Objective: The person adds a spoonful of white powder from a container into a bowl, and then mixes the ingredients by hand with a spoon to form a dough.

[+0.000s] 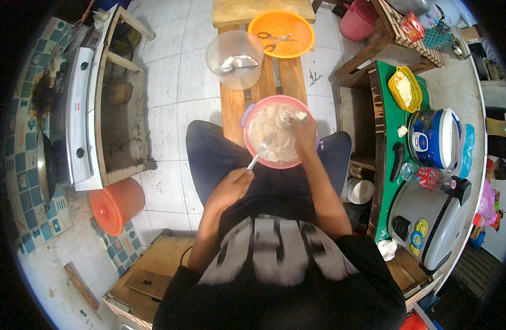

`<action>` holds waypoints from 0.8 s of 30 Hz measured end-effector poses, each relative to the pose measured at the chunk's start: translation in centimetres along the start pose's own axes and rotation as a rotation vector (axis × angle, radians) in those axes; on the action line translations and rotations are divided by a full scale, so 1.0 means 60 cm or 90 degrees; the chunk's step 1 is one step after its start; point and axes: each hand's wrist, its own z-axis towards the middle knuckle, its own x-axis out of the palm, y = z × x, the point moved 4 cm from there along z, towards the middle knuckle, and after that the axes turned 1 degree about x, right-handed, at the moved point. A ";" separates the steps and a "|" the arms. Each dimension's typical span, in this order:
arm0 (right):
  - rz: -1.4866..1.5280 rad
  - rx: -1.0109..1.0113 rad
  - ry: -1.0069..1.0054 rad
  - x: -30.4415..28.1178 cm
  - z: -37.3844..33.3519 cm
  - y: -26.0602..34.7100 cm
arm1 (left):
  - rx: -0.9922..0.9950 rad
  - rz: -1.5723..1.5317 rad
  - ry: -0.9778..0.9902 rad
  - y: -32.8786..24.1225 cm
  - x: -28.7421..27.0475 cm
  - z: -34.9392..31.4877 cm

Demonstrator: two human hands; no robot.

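At far left we see a stove point(79, 110) on a tiled counter, and below it an orange bucket point(117, 204) on the floor.

Our left hand point(234, 184) is closed in a fist around the handle of a spoon point(260, 153). The handle runs out of the top of the fist, up and to the right. The spoon's bowl end sits in the flour mix inside the pink bowl point(252, 113).

The pink bowl rests on a wooden bench point(232, 107) between our knees. It holds a pale, lumpy flour mix point(275, 137).

Our right hand point(303, 132) is inside the bowl at its upper right. The fingers are curled together over a clump of the mix, which coats the fingertips. We cannot tell whether they pinch it.

Farther along the bench stand a clear tub point(234, 59) and an orange basin point(288, 25) holding scissors point(274, 41).

At right, a green shelf point(386, 159) carries a yellow basket point(404, 88), a blue jar point(435, 137) and a rice cooker point(429, 220).
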 end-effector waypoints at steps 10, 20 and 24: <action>-0.401 -0.243 0.165 0.011 -0.058 0.030 | 0.108 0.130 -0.216 -0.020 -0.044 0.042; -0.669 -0.463 0.155 0.013 -0.065 0.022 | 0.077 0.100 -0.212 -0.002 -0.057 0.066; -0.553 -0.479 0.157 0.018 -0.097 0.072 | 0.064 0.083 -0.166 -0.011 -0.040 0.074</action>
